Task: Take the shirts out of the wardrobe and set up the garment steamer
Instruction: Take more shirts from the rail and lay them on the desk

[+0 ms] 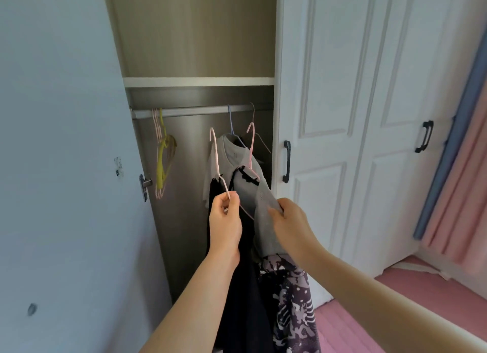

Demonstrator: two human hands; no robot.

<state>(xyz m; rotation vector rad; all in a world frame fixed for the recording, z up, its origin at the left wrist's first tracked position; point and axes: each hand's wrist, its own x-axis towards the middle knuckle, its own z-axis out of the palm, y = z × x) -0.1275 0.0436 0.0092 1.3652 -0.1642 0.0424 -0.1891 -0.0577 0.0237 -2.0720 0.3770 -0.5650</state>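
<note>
Wardrobe (pixel 196 49) open, door (pixel 66 168) swung out on the left; wooden shelf above, metal rail (pixel 195 112) just under it

Left hand (pixel 225 220) raised before the opening, fingers curled round the lower wire of a pink hanger (pixel 216 157), hook free of the rail and pointing up; black garment (pixel 237 286) hanging from it, down past the forearm

Right hand (pixel 290 220) just beside, thumb and fingers pinching the shoulder of a grey shirt (pixel 263 220) with black neck trim; second pink hanger (pixel 251 147) inside that shirt, hook likewise off the rail

Patterned purple-and-white fabric (pixel 292 308) hanging below the grey shirt, between the two forearms

White shirt (pixel 228 152) behind both, on a blue hanger (pixel 232 126) hooked on the rail; thin bare wire hanger (pixel 259 139) next to it at the right end

Bunch of bare hangers (pixel 163 157), yellow and pale pink, on the rail's left end, well apart from the shirts

Closed white doors with black handles (pixel 287 161) to the right; pink curtain (pixel 463 194) at the far right edge, pink floor (pixel 369 313) below

Garment steamer nowhere in view
</note>
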